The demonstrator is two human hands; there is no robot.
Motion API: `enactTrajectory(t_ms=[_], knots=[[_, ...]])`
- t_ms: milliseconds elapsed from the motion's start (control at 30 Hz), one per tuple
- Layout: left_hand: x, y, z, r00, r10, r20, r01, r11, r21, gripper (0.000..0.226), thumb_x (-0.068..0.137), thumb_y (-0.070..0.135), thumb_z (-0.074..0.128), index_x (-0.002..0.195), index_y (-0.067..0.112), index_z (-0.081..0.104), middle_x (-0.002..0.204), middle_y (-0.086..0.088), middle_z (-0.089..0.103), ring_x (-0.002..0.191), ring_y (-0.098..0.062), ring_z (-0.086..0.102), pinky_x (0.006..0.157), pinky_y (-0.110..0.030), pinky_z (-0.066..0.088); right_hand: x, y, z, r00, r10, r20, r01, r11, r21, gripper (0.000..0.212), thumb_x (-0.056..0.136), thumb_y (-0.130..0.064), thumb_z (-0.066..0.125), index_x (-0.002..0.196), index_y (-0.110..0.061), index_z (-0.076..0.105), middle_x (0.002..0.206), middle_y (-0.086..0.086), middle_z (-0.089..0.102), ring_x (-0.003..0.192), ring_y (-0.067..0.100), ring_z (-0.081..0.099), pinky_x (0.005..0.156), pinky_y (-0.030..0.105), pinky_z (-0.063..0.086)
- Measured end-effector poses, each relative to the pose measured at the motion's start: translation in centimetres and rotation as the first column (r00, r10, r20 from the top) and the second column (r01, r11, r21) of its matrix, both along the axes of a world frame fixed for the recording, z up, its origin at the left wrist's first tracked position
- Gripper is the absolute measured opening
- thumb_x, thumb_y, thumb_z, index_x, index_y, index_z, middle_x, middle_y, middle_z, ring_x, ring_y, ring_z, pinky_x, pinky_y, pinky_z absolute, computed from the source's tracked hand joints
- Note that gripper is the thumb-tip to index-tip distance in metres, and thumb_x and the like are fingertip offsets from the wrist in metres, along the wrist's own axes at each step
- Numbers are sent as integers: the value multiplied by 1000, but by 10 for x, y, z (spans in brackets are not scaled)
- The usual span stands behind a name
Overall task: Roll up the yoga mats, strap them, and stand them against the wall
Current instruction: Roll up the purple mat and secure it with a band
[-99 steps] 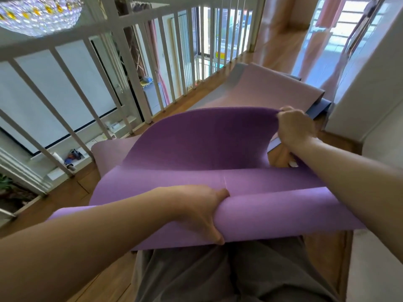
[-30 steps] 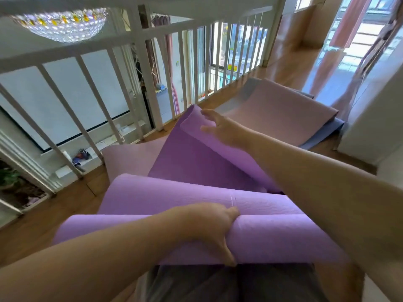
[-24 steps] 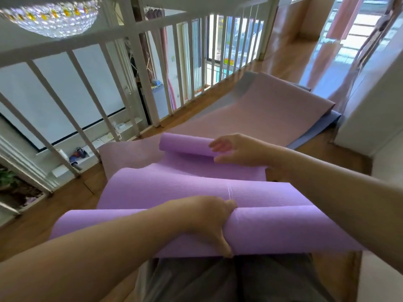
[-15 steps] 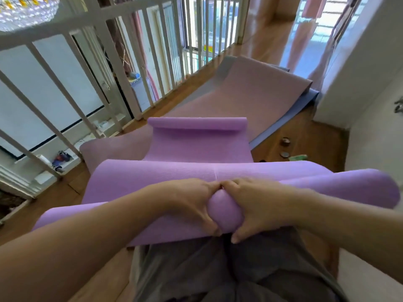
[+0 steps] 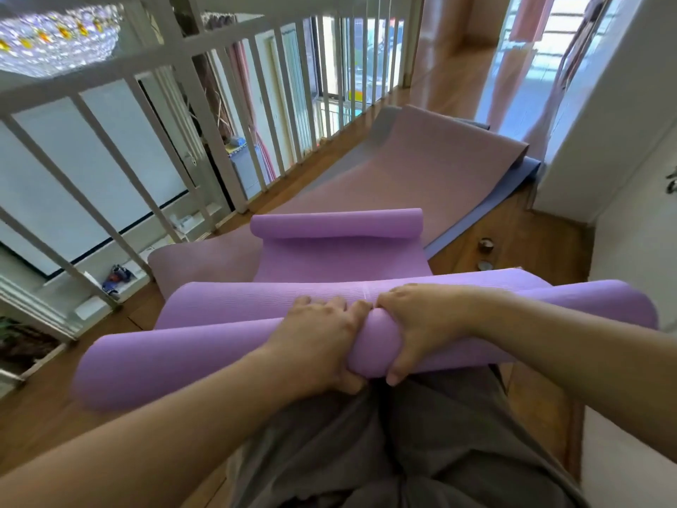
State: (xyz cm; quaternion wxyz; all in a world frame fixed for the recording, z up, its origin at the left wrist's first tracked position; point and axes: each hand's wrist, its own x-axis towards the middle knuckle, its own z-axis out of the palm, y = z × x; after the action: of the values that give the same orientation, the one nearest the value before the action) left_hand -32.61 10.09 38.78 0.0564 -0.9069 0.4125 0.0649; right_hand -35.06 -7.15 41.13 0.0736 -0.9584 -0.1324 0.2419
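Note:
A purple yoga mat (image 5: 337,262) is partly rolled across my lap, its near end a thick roll held above my grey trousers. My left hand (image 5: 318,339) grips the roll at its middle, fingers curled over the top. My right hand (image 5: 414,324) grips it right beside the left, thumb underneath. The mat's far end lies curled on itself on the floor ahead. Under it a pink yoga mat (image 5: 421,170) lies flat, on top of a blue mat (image 5: 513,192) whose edge shows at the right.
A white railing (image 5: 176,115) runs along the left over a drop to the lower floor. A white wall (image 5: 630,214) stands at the right. Small round objects (image 5: 486,244) sit on the wooden floor (image 5: 531,236) beside the mats.
My right hand let go of the mat's far end, which dropped and curled on the floor. That hand came back and gripped the roll beside my left hand.

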Motion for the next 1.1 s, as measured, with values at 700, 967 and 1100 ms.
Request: enactTrajectory(t_ms=[700,967,1100], knots=[[49,-10,12,972,32,-232,-35,999,-8,89,62,60,75,137,33,35,121,4,57,106,-20,56,91,-35,46,-9,-4,-25,880,-8,475,68,992,-109,75,68,-58,68,128,-23,41,117,-4,58,101,18,57,86,32,43],[15,-13,-9,973,80,216,-87,996,23,95,75,53,65,149,24,13,138,-6,43,119,-27,49,114,-52,14,8,-16,-20,882,67,466,7,988,-154,69,63,-66,64,115,-22,51,102,-6,65,87,16,62,83,34,49],[7,-11,18,978,50,203,-45,999,-28,91,76,50,68,148,23,18,130,-5,49,116,-26,53,113,-54,15,2,-15,2,881,107,460,-32,985,-169,65,63,-73,58,109,-27,54,96,-13,66,87,11,61,100,38,37]])
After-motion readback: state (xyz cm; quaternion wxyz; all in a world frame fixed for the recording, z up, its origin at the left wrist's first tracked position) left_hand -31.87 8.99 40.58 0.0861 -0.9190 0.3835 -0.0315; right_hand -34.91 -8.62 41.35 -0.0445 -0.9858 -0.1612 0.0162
